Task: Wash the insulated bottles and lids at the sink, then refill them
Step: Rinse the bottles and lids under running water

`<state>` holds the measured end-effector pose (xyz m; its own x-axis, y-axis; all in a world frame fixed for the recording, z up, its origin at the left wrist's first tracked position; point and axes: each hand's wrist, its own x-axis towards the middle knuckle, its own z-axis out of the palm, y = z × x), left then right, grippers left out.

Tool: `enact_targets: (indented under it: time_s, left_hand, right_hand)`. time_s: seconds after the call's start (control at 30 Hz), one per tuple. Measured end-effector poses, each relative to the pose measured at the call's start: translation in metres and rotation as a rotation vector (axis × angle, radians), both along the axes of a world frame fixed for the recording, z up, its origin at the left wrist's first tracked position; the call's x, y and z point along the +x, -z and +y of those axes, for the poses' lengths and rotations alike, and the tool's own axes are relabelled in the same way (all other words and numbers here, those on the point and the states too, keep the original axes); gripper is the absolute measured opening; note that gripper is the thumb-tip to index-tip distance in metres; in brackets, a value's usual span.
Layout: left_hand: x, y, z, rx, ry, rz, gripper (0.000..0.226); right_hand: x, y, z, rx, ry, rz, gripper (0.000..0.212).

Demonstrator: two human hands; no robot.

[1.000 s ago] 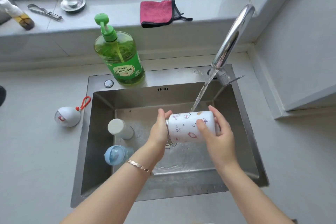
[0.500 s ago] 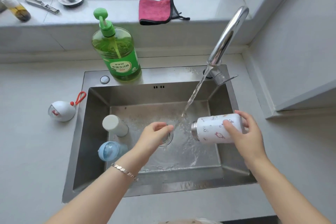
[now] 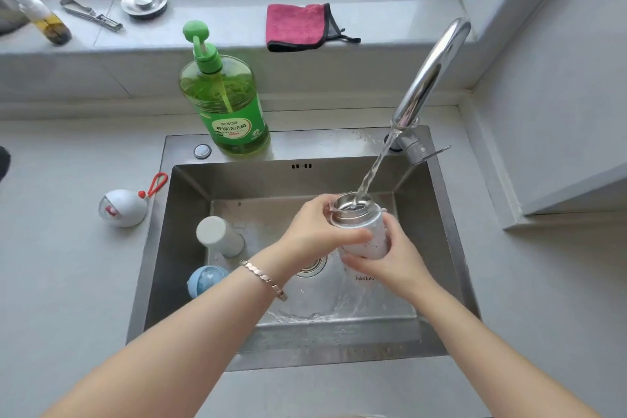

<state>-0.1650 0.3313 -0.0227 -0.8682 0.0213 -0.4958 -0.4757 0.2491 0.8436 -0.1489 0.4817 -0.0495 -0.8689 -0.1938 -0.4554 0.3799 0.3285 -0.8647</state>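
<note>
A white patterned insulated bottle (image 3: 368,229) stands upright under the running faucet (image 3: 429,78), and water pours into its open steel mouth. My left hand (image 3: 319,229) grips its upper part from the left. My right hand (image 3: 390,260) wraps around its lower body from the right. Both hold it above the steel sink (image 3: 190,248). A second white bottle (image 3: 219,236) and a blue lid or bottle (image 3: 205,280) lie at the sink's left side. A white round lid (image 3: 122,209) with a red loop rests on the counter to the left.
A green dish soap pump bottle (image 3: 225,105) stands on the sink's back rim. On the windowsill lie a pink cloth (image 3: 298,27), a steel drain cover (image 3: 144,3), a metal tool (image 3: 90,14) and a small spray bottle (image 3: 40,15). The drain (image 3: 310,265) is partly hidden by my left arm.
The bottle went from lying sideways in my right hand to upright under the stream. My left hand returned to grip it, and water now runs into its mouth.
</note>
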Motion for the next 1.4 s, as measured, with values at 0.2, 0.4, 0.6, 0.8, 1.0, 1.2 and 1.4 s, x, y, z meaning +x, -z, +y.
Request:
enact_targets:
  time_s: [0.2, 0.4, 0.6, 0.8, 1.0, 1.2, 1.4]
  left_hand:
    - [0.018, 0.004, -0.035, -0.071, -0.099, 0.0, 0.072]
    - [0.053, 0.016, -0.077, -0.192, -0.23, -0.092, 0.034]
    - [0.074, 0.024, -0.094, -0.164, -0.316, -0.187, 0.015]
    - [0.078, 0.023, -0.092, -0.156, -0.303, -0.17, 0.015]
    - [0.084, 0.021, -0.09, -0.146, -0.315, -0.152, 0.016]
    - [0.105, 0.02, -0.09, -0.122, -0.329, -0.159, 0.019]
    - [0.131, 0.02, -0.086, -0.078, -0.324, -0.173, 0.017]
  right_hand:
    - [0.004, 0.013, -0.01, 0.147, 0.089, 0.156, 0.067]
    - [-0.016, 0.008, -0.017, 0.158, 0.155, 0.235, 0.07]
    - [-0.01, 0.007, -0.012, 0.213, 0.123, 0.239, 0.069]
    - [-0.016, 0.003, -0.011, 0.261, 0.082, 0.238, 0.069]
    - [-0.014, -0.007, 0.0, 0.459, -0.009, 0.235, 0.066]
    - [-0.003, -0.025, 0.01, 1.177, -0.689, 0.074, 0.077]
    - [0.001, -0.031, -0.017, 1.408, -0.973, 0.139, 0.071]
